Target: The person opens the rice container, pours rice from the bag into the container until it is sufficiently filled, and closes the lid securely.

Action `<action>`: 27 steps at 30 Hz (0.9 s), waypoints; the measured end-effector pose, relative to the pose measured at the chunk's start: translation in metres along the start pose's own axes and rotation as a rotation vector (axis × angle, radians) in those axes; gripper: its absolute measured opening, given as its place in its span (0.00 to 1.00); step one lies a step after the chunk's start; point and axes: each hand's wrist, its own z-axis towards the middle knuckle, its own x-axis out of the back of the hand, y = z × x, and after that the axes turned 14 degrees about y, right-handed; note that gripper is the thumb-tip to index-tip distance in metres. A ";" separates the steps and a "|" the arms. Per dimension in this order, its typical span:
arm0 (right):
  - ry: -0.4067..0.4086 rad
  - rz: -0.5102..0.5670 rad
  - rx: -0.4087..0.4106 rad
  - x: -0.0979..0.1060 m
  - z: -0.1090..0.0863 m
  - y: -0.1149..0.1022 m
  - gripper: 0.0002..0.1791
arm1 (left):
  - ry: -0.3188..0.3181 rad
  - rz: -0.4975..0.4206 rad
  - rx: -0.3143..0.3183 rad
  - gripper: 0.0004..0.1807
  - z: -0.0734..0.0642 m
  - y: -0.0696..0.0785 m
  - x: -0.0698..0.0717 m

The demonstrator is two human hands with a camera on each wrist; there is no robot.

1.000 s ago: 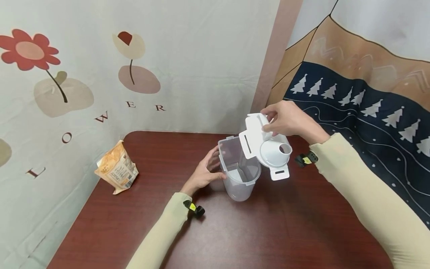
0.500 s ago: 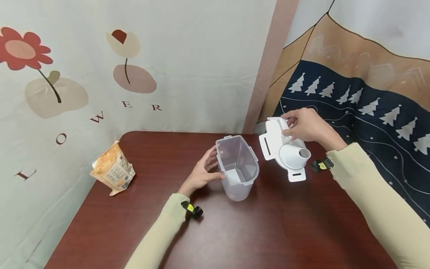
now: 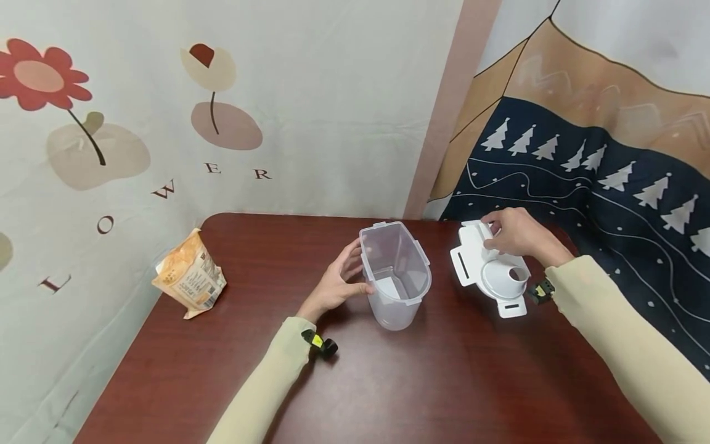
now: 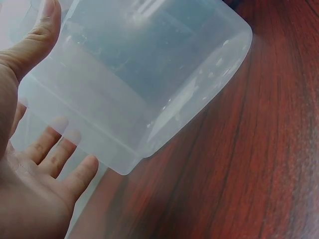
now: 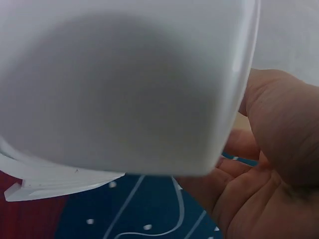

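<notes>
A translucent plastic container (image 3: 395,313) stands uncovered on the table, its inside showing from above. My left hand (image 3: 334,290) grips its left side, thumb at the near rim and fingers along the outer wall. In the left wrist view, fingertips show faintly through the clear container wall (image 4: 124,84). To the right, my right hand (image 3: 518,231) pinches the raised part of a white lid (image 3: 478,264) with a round spout and slotted side flaps. The lid is low over the table, right of the container. In the right wrist view, the white lid (image 5: 114,99) hides most of the scene.
A yellow-orange snack bag (image 3: 194,277) stands at the table's left edge. The dark red wooden table (image 3: 388,394) meets a pale flower-printed curtain (image 3: 333,111) at the back. A navy tree-patterned cloth (image 3: 560,185) hangs along the right side.
My right hand has carried the lid rightward from above the container and lowered it toward the table. My left hand and the container have stayed in place.
</notes>
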 end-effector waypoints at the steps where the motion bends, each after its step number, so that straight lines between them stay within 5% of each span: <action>1: -0.007 0.001 0.001 -0.004 0.000 0.003 0.30 | 0.000 0.000 0.001 0.60 0.000 0.000 0.000; 13: -0.077 0.040 -0.023 -0.043 -0.001 0.025 0.29 | 0.001 0.012 0.002 0.60 0.001 -0.001 0.000; 27: -0.157 0.095 -0.051 -0.064 -0.007 0.037 0.30 | -0.005 0.017 -0.006 0.60 0.001 0.002 -0.002</action>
